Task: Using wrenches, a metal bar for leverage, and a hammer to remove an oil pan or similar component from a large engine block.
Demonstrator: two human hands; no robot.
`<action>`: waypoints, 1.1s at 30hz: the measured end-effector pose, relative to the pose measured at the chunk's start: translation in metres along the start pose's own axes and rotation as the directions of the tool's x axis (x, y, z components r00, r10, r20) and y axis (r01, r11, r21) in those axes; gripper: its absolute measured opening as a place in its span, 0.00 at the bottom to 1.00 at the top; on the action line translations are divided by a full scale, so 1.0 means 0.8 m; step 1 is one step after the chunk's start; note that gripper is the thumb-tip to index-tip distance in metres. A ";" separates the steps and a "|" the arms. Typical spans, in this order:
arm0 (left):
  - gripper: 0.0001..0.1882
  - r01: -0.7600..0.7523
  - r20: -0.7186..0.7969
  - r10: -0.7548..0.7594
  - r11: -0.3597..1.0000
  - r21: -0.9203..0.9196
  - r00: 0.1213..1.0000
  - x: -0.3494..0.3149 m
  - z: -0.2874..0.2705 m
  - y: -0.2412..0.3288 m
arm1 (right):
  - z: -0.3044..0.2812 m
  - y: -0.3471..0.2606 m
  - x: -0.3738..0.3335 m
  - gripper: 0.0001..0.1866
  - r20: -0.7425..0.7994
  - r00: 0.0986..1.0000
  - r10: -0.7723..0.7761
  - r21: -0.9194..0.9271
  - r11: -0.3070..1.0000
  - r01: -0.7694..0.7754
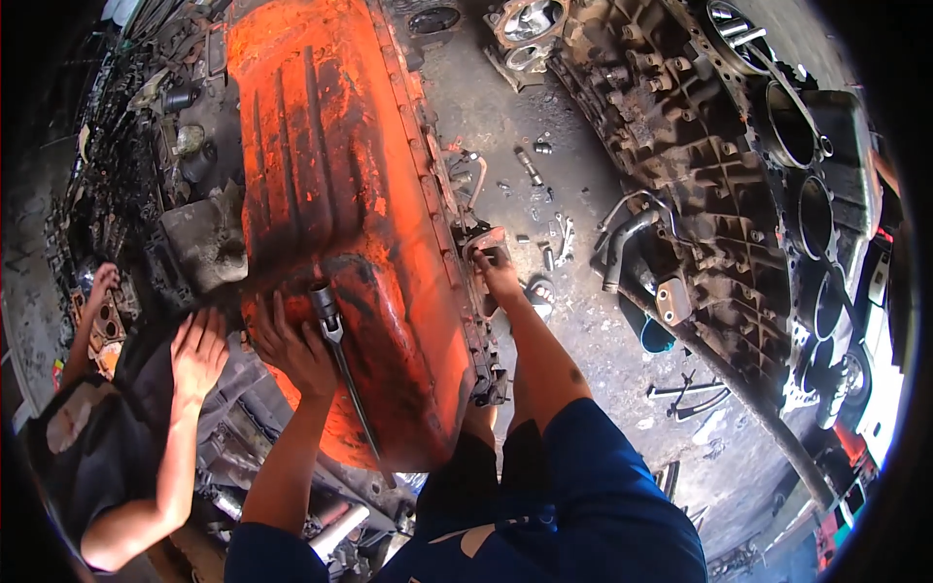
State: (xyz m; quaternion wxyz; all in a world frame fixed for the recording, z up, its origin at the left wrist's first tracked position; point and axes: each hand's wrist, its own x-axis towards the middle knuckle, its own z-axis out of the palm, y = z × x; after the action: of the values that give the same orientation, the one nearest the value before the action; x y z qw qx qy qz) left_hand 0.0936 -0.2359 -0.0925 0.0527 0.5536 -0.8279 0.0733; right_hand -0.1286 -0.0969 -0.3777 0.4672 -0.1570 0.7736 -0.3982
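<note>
A large orange oil pan (389,321), worn and smeared with black grease, stretches away in front of me. My left hand (299,355) lies flat on its near left part, fingers spread. Beside that hand, a socket wrench (355,394) with a dark socket and a long handle rests on the pan. Along the pan's right flange, my right hand (498,277) has its fingers curled on a reddish-brown metal bracket (491,238). The hand partly hides the bracket.
At the left, a co-worker's hand (199,350) reaches toward the pan. A big greasy engine block (680,165) stands at the right, with a long bar (768,418) near it. Bolts, sockets and wrenches (564,238) lie on the concrete floor between.
</note>
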 end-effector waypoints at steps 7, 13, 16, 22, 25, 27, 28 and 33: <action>0.26 0.048 0.031 -0.050 0.997 0.053 0.998 -0.006 -0.002 -0.010 | 0.001 -0.031 -0.009 0.14 0.107 0.994 -0.002 0.032 0.999 -0.001; 0.29 0.025 0.027 -0.024 0.999 -0.041 0.999 0.003 0.006 0.010 | -0.014 0.019 0.014 0.18 0.022 0.996 -0.091 -0.115 0.989 0.093; 0.29 0.052 0.033 -0.053 0.998 0.036 0.998 -0.006 0.005 -0.009 | 0.014 -0.011 0.022 0.17 0.066 0.977 0.203 -0.301 0.938 -0.175; 0.30 0.052 0.005 -0.052 0.999 0.008 0.999 -0.003 0.003 -0.006 | 0.004 0.001 0.013 0.16 0.062 0.973 -0.222 0.393 0.902 0.181; 0.30 0.065 0.018 -0.066 0.997 0.030 0.998 -0.006 0.002 -0.005 | 0.007 -0.004 0.019 0.16 -0.062 0.997 0.052 -0.051 0.997 -0.055; 0.30 0.072 0.021 -0.073 0.996 0.044 0.997 -0.007 0.000 -0.009 | 0.015 -0.018 0.025 0.14 0.107 0.978 0.176 -0.222 0.964 -0.149; 0.30 0.079 0.031 -0.081 0.996 0.052 0.996 -0.008 0.000 -0.010 | 0.016 -0.021 0.025 0.13 0.180 0.952 0.249 -0.313 0.932 -0.184; 0.30 0.082 0.024 -0.083 0.995 0.064 0.996 -0.013 0.000 -0.023 | 0.016 -0.007 0.005 0.08 0.142 0.988 -0.056 0.316 0.949 0.009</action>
State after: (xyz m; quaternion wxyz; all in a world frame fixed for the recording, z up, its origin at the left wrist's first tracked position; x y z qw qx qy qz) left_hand 0.1142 -0.2333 -0.0929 0.0274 0.5897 -0.8021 0.0898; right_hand -0.1205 -0.1086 -0.3787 0.5362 -0.1227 0.6605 -0.5111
